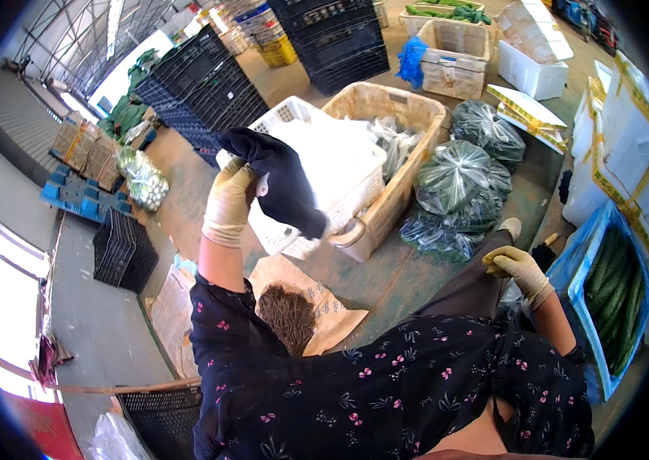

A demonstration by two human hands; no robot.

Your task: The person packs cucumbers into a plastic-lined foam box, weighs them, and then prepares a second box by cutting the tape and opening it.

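My left hand (231, 192), in a pale glove, is closed on a limp black cloth (282, 175), raised at the near left side of a white basket (272, 230). A small white-and-pink patch shows on the cloth by my fingers. The basket stands in a larger tan crate (416, 157), and its white contents are too bright to make out. Low at the right, my gloved right hand (522, 270) rests by the knee of my dark trousers (458, 277). Its fingers are curled in, and I see nothing held in them.
Clear bags of dark green produce (458, 184) lie right of the crate. A blue-lined box of long green vegetables (614, 287) stands close at my right. Dark stringy bits lie on brown paper (340, 310). Black crates (202, 92) are stacked behind.
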